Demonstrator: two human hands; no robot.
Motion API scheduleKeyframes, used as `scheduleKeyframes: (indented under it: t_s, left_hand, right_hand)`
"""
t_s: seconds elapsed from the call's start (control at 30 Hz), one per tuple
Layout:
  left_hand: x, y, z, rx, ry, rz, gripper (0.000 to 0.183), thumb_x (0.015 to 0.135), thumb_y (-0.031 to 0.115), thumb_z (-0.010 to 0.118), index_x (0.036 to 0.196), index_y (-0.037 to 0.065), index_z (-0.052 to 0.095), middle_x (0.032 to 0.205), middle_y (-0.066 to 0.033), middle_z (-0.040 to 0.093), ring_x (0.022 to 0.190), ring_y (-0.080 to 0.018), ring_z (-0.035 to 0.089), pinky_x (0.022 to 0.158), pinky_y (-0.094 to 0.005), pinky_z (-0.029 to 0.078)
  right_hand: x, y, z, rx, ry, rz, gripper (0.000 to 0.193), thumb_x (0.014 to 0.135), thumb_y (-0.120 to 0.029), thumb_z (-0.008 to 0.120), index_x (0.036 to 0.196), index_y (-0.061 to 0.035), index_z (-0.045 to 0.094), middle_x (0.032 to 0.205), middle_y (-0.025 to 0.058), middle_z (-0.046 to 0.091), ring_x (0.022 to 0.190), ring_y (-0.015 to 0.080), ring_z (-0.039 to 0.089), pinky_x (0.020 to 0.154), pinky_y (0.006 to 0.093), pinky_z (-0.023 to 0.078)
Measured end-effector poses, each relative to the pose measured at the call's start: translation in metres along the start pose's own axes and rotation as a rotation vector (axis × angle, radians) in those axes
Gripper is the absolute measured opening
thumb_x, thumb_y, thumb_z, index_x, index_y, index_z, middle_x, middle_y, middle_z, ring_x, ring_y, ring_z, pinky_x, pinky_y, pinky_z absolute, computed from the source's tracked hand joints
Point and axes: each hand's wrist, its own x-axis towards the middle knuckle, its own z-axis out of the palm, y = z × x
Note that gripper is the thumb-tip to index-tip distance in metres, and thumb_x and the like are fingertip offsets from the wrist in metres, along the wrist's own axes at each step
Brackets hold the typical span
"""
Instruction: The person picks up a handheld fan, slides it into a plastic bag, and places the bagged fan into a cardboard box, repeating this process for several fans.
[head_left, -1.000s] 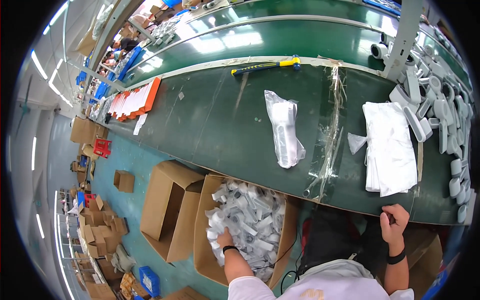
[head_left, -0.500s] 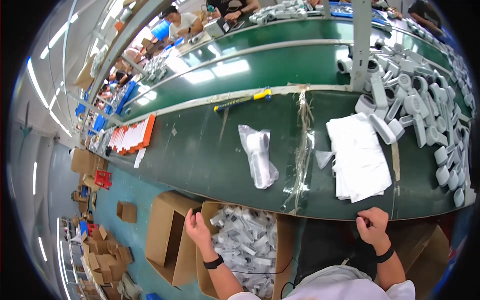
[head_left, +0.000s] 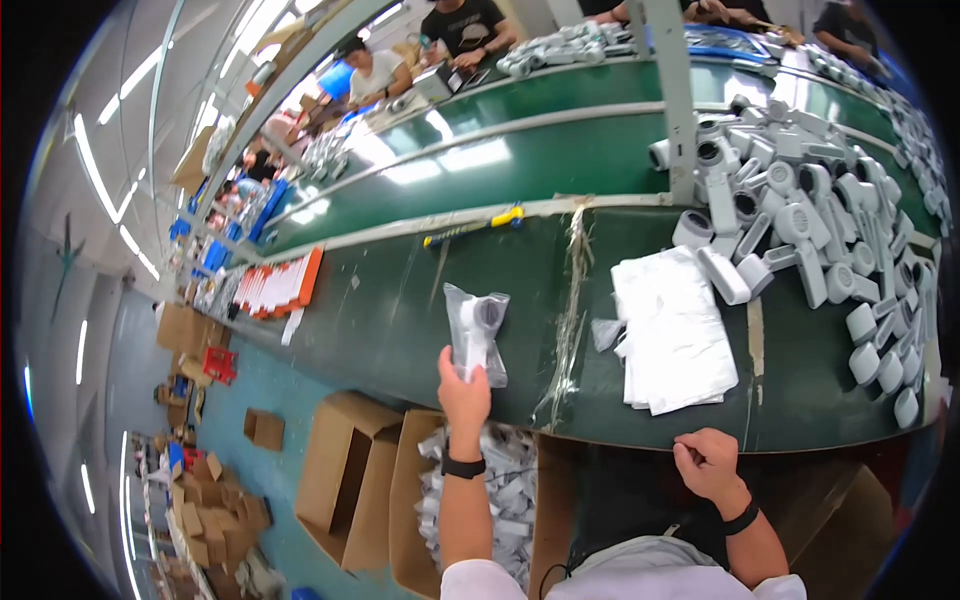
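On the green bench lies a light-grey handled device with a round, dark-faced head in a clear plastic bag (head_left: 478, 325). My left hand (head_left: 465, 400) reaches over the bench edge and has its thumb and fingers around the handle end of this bagged device. At the bench's front edge, my right hand (head_left: 708, 465) is curled closed, with nothing visible in it. Just beyond it is a stack of white plastic bags (head_left: 675, 335). Many loose devices of the same kind (head_left: 800, 225) are heaped at the right.
Below the bench edge, a cardboard box of bagged devices (head_left: 512, 500) stands beside another open cardboard box (head_left: 350, 480). A yellow-and-blue hammer-like tool (head_left: 475, 228) lies at the far edge. An orange tray of white slips (head_left: 285, 282) is at left. People work beyond the rail.
My left hand has moved forward from above the box to the bagged device, whose round dark face now shows. My right hand stays curled near the bench edge. The view has shifted slightly.
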Motion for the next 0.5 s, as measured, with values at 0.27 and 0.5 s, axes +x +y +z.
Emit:
scheduleKeyframes:
  t_s: [0.27,0.5]
  left_hand:
    - [-0.090,-0.134,-0.138,-0.879,0.038,-0.445,0.056,0.087,-0.001,0.064,0.138,-0.003,0.041,0.126,-0.0136,0.058,0.105,-0.0229,0.061,0.082,-0.0360,0.054]
    - [-0.256,-0.291,-0.128,-0.218,-0.057,-1.017,0.062,0.081,-0.007,0.065,0.139,0.004,0.045,0.133,-0.0159,0.053,0.108,-0.0252,0.061,0.081,-0.0350,0.053]
  right_hand:
    - [-0.003,0.004,-0.006,-0.009,-0.063,0.032,0.006,0.077,0.002,0.067,0.083,-0.0002,0.067,0.064,0.0075,0.057,0.048,0.0145,0.048,0.047,0.0273,0.037]
    - [-0.002,0.001,0.002,-0.029,-0.131,-0.011,0.008,0.077,0.003,0.067,0.084,0.0000,0.066,0.065,0.0067,0.056,0.048,0.0142,0.045,0.046,0.0274,0.034]
